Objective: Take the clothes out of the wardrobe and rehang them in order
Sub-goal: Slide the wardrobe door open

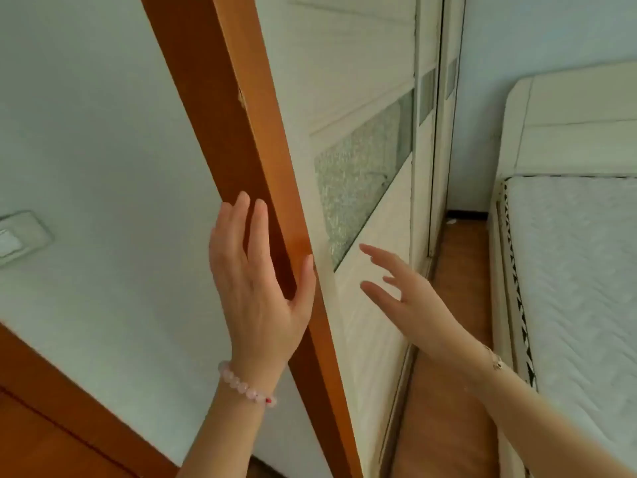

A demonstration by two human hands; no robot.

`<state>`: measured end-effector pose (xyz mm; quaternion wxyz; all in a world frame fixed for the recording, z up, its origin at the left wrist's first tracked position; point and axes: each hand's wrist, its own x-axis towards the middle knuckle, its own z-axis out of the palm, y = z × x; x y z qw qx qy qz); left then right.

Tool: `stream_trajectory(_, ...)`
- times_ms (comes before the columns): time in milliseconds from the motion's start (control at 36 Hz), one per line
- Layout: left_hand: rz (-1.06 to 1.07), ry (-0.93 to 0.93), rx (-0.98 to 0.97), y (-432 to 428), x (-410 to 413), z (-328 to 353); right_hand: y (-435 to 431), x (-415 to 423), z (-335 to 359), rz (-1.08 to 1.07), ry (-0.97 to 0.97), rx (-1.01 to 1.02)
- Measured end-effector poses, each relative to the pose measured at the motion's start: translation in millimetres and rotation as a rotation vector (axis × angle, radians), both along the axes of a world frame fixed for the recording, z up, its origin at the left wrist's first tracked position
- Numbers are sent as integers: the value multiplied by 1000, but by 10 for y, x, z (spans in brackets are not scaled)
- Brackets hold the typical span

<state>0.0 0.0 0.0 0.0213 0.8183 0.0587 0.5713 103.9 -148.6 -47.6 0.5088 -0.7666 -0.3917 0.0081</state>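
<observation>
left hand [256,288] spread on door frame [220,98]; right hand [410,298] spread; cream wardrobe [344,63], frosted panel [358,188]

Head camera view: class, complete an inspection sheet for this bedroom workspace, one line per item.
Surface: wooden floor runs between wardrobe and bed.
Job's things: wardrobe door, white with a frosted panel, appears shut; no clothes seen.
Clutter: small pale scrap on the floor by the far wall.
Hands: left hand rests on the orange door frame, fingers straight; right hand open, fingers spread, near the wardrobe door.
Cables: nothing seen.
Surroundings: bed with a bare mattress at right; wall switch at left.
</observation>
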Motion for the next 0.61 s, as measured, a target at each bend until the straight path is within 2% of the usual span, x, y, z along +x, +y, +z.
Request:
stream_trajectory(83,-47,5,-135,36,117,31,218,-21,175,36,-87,64)
stream_trajectory(333,-50,-164,-158,94,423,-117,616,-41,266,233,-74,288)
stream_trajectory(444,-87,-202,-130,121,438,-145,684,2,225,230,-156,276)
stream_trajectory(611,-81,-224,-120,118,436,-162,696,97,158,54,-447,153)
